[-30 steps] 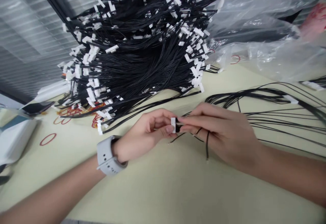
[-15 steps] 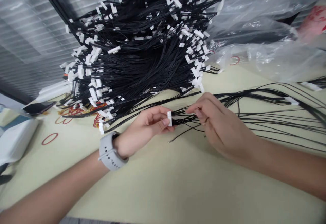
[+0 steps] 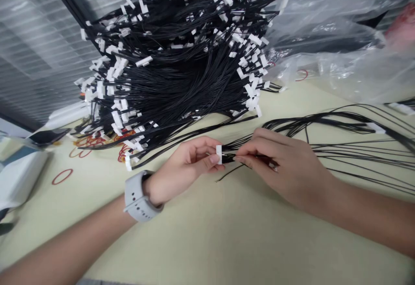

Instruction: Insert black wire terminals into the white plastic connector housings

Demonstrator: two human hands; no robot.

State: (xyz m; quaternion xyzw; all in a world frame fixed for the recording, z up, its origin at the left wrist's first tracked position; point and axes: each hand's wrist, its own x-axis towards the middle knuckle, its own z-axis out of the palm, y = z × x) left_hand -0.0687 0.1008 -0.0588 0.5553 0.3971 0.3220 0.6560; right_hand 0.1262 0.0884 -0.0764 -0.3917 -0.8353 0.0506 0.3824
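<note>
Between the thumb and fingers of my left hand [image 3: 197, 159] is a white connector housing [image 3: 219, 154], held upright with black wires running out of its right side. My right hand [image 3: 282, 159] pinches a thin black wire [image 3: 234, 156] close to the housing's wire side; the wire's tip is too small to make out. More black wires [image 3: 343, 148] pass under and behind my right hand and spread to the right. One loose wire end [image 3: 218, 180] lies on the table just below the housing.
A large heap of black wire harnesses [image 3: 181, 77] with white connectors stands behind my hands. Red rubber bands [image 3: 62, 176] lie at the left on the pale table [image 3: 207, 241]. Clear plastic bags [image 3: 337, 77] are at the back right, a white box-like object [image 3: 22, 179] at the far left.
My right hand has moved left and slightly down, its fingertips now close to the connector housing. My left hand still holds the housing, almost in the same place.
</note>
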